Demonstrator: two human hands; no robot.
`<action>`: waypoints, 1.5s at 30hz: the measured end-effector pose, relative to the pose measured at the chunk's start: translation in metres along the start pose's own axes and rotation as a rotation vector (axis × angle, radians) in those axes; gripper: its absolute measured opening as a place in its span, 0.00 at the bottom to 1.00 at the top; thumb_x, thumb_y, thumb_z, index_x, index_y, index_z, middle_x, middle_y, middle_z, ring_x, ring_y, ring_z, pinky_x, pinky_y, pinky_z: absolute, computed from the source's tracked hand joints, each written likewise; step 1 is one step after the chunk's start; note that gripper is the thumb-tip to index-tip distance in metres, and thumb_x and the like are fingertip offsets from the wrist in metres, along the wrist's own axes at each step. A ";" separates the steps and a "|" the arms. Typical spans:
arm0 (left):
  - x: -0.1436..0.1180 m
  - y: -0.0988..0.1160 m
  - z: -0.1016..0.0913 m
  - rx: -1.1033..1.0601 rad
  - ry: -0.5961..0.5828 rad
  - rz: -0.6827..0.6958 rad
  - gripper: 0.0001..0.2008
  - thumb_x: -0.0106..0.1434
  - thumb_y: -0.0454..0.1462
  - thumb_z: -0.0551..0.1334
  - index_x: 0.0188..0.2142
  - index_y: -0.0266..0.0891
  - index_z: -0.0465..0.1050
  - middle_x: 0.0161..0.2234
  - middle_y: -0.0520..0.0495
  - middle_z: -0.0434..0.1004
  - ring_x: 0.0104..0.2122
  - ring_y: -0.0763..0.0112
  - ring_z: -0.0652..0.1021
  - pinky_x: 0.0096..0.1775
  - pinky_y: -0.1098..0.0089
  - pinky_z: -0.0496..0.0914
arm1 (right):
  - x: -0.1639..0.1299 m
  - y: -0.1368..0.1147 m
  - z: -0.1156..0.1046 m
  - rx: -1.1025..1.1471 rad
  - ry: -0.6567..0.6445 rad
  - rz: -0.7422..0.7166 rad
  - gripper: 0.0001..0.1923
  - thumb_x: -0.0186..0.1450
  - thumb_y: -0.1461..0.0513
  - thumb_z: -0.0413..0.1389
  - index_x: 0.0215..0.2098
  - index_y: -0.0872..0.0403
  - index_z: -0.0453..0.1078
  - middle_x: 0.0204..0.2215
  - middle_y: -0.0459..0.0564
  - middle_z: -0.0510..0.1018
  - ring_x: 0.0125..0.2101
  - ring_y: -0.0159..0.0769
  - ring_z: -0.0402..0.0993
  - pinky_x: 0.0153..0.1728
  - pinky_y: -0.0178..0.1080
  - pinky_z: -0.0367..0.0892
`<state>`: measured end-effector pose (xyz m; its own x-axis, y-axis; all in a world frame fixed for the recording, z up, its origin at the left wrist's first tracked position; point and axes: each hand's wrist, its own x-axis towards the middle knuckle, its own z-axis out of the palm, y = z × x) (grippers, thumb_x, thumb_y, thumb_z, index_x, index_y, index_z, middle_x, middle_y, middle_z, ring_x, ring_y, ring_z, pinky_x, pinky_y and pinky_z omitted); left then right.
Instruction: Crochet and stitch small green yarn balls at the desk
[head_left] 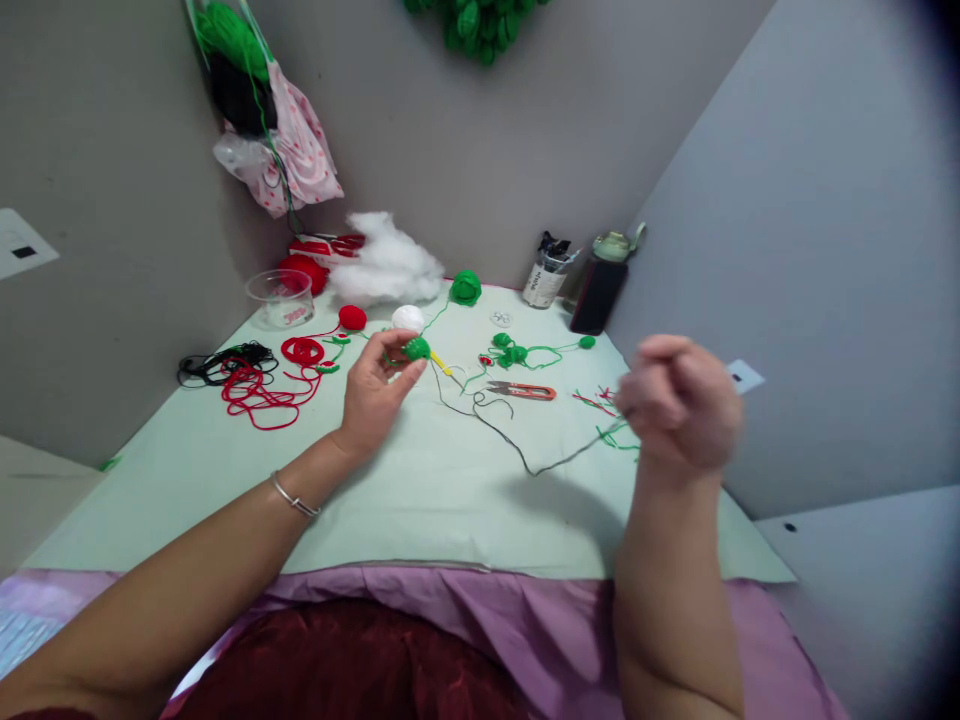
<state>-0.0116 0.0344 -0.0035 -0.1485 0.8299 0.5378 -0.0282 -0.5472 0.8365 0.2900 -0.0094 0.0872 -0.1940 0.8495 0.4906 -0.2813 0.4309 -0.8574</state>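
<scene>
2 hands at work over the pale green table (420,500): left hand (373,392) pinches a small green crocheted ball (417,349) above the table's middle; right hand (681,402), blurred, closed in a fist, draws a dark thread (525,462) taut; step judged stitching, next pull needs steady tension; red snips (523,391) lie between

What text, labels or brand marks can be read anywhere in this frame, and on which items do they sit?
None can be read for certain.
Clear plastic cup: red print on its side, too blurred to read.
White can holding tools: dark print down its label, too small to read.
Red and white package behind the stuffing: no legible words.
Left hand, holding a green crochet ball, and right hand: no writing.
</scene>
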 end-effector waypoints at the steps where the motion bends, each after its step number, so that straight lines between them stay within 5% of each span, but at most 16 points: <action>1: -0.005 0.002 0.003 -0.012 -0.048 -0.016 0.16 0.60 0.36 0.70 0.47 0.42 0.74 0.43 0.48 0.77 0.42 0.71 0.77 0.46 0.68 0.74 | 0.003 0.007 0.011 -0.037 -0.083 0.080 0.11 0.68 0.54 0.59 0.42 0.51 0.77 0.12 0.37 0.56 0.13 0.26 0.44 0.15 0.35 0.44; 6: -0.014 0.009 0.012 -0.116 -0.174 -0.124 0.15 0.59 0.37 0.72 0.44 0.42 0.74 0.38 0.49 0.77 0.36 0.72 0.77 0.42 0.69 0.74 | 0.013 0.041 0.053 -0.105 -0.214 0.346 0.11 0.70 0.53 0.57 0.39 0.53 0.69 0.18 0.42 0.73 0.14 0.25 0.58 0.17 0.32 0.52; 11: -0.012 0.015 0.013 -0.187 -0.175 -0.194 0.15 0.57 0.38 0.73 0.42 0.41 0.73 0.35 0.50 0.77 0.35 0.71 0.78 0.40 0.68 0.74 | 0.011 0.064 0.075 -0.410 -0.074 0.151 0.10 0.63 0.56 0.65 0.30 0.54 0.77 0.28 0.47 0.75 0.28 0.30 0.66 0.28 0.35 0.61; 14: -0.011 0.016 0.013 -0.181 -0.162 -0.191 0.15 0.57 0.37 0.73 0.42 0.41 0.73 0.36 0.50 0.76 0.36 0.71 0.77 0.40 0.67 0.74 | 0.008 0.071 0.083 -0.465 -0.026 0.103 0.07 0.63 0.58 0.64 0.31 0.54 0.78 0.27 0.46 0.73 0.27 0.29 0.64 0.28 0.35 0.60; 45: -0.010 0.012 0.013 -0.131 -0.147 -0.157 0.15 0.55 0.38 0.74 0.40 0.42 0.74 0.36 0.50 0.78 0.37 0.69 0.77 0.41 0.67 0.74 | 0.006 0.078 0.086 -0.482 -0.111 0.270 0.10 0.64 0.57 0.60 0.30 0.55 0.73 0.22 0.44 0.70 0.25 0.30 0.61 0.26 0.35 0.56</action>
<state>0.0019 0.0205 0.0025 0.0130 0.9075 0.4198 -0.1689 -0.4118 0.8955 0.1857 0.0028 0.0362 -0.3050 0.9229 0.2349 0.2487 0.3153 -0.9158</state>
